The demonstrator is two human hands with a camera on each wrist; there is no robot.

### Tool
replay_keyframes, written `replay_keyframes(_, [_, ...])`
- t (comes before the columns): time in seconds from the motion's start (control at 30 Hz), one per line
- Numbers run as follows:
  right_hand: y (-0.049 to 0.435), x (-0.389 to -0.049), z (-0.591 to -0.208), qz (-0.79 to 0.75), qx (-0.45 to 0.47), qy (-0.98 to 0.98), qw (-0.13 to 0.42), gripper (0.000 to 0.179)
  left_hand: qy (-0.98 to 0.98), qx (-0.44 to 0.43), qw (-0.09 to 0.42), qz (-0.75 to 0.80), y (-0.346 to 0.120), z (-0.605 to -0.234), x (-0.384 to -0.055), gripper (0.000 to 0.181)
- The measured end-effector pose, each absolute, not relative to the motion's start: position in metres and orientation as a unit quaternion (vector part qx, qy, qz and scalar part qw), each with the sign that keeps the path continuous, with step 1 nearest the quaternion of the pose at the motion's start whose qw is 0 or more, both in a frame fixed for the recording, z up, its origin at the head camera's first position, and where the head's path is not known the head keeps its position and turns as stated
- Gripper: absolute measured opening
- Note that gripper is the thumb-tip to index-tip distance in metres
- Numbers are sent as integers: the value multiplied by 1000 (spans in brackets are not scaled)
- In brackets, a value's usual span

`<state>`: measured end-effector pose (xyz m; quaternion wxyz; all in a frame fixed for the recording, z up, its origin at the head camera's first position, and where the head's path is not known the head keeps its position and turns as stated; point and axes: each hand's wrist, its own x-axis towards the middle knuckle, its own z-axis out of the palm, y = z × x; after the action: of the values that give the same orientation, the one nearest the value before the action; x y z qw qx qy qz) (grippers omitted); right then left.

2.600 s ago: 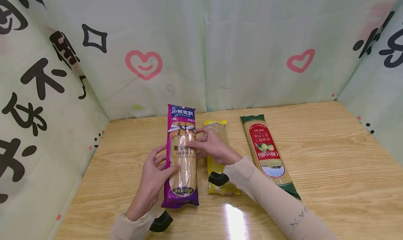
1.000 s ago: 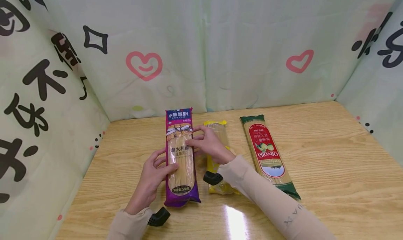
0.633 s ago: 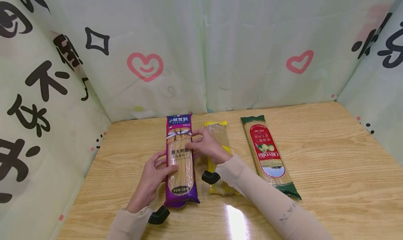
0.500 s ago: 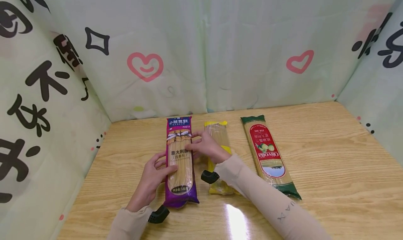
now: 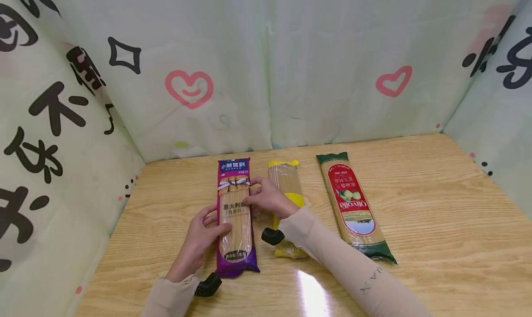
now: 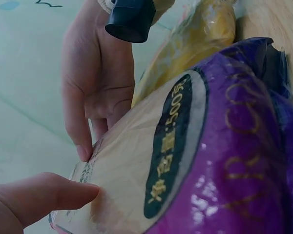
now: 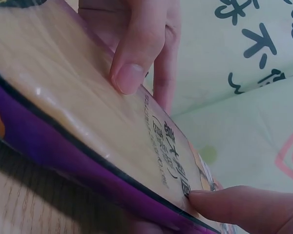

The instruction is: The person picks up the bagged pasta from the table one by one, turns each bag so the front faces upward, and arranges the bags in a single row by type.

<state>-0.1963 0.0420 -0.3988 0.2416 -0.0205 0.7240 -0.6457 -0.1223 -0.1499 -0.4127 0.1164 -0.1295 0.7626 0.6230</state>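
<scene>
A purple packet of spaghetti (image 5: pixel 235 220) with a clear window lies lengthwise between my two hands, left of the middle in the head view. My left hand (image 5: pixel 198 240) grips its left edge, thumb on the front, fingers along the side. My right hand (image 5: pixel 272 199) pinches the right edge higher up, its thumb beside the printed name. The right wrist view shows the packet's purple side (image 7: pixel 63 151) close over the table; whether all of it touches is unclear. The left wrist view has the packet's purple near end (image 6: pixel 234 141) close up.
Partly under the right wrist lies a yellow spaghetti packet (image 5: pixel 287 178). Farther right, a green-ended spaghetti packet with a red label (image 5: pixel 348 192) rests slanted on the wooden table (image 5: pixel 436 206). Printed curtains (image 5: pixel 324 76) enclose the back and sides.
The purple spaghetti packet has come down toward the table, its far end dropping and shifting slightly left. Both hands have kept their hold and moved with it. The other packets have stayed put.
</scene>
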Motion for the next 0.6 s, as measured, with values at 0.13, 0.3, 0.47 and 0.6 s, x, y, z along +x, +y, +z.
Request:
replay_keyframes(0.13, [41, -197, -401, -650, -22, 719, 247, 48, 768, -118, 114, 619, -151, -415, -123, 65])
replay_keyframes(0.3, [40, -197, -403, -654, -17, 714, 251, 47, 774, -109, 114, 613, -152, -419, -124, 67])
replay_keyframes(0.47, [40, -198, -405, -653, -11, 714, 253, 44, 779, -107, 116, 606, -152, -420, -124, 66])
replay_keyframes(0.6, [39, -199, -407, -645, -3, 721, 253, 44, 782, -112, 115, 602, -151, -420, -125, 64])
